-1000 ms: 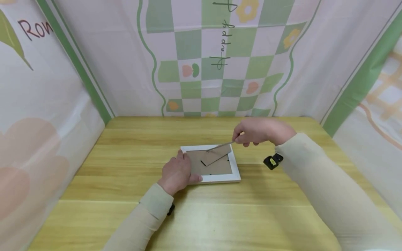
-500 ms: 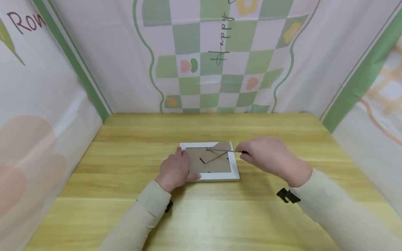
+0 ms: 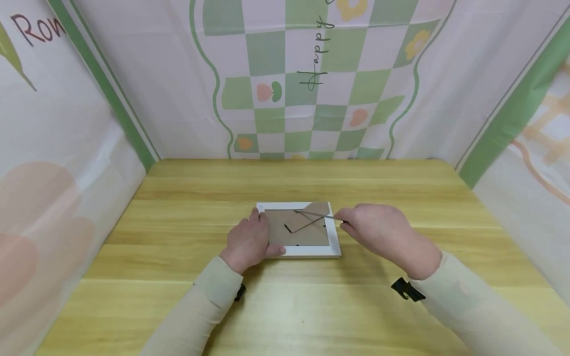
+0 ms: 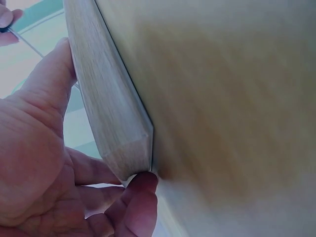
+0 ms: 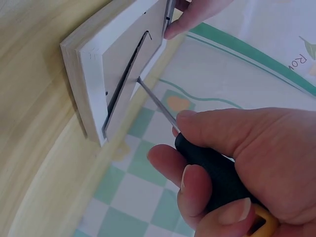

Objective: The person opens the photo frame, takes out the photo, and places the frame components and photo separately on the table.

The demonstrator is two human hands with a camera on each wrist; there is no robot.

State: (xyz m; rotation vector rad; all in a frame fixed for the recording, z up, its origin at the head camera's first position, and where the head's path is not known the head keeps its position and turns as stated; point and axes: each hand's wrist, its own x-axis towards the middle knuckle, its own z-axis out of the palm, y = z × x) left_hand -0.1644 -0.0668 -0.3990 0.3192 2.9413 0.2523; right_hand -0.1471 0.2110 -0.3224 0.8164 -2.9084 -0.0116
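Observation:
A white-bordered picture frame [image 3: 311, 251] lies face down on the table, its brown backboard [image 3: 276, 231] facing up. The backboard's stand leg [image 5: 129, 81] is angled up from it. My left hand [image 3: 248, 242] grips the frame's left end, thumb along the near side and fingers round the corner in the left wrist view. In my right hand [image 3: 383, 235] is a screwdriver [image 5: 212, 170] with a dark handle and some yellow at its end. Its thin metal shaft reaches over the stand leg, the tip at the backboard's far edge. Whether the tip touches a small tab there is too small to tell.
The wood-grain table [image 3: 187, 198] extends around the frame on all sides. A green-and-white checked curtain [image 3: 298, 99] hangs behind its far edge, and printed curtains flank it left and right. Small dark tabs [image 3: 297, 245] show along the backboard's edges.
My right hand has come down and nearer to me, lowering the screwdriver's handle while its tip stays near the backboard's far edge. The left hand and the frame have hardly moved.

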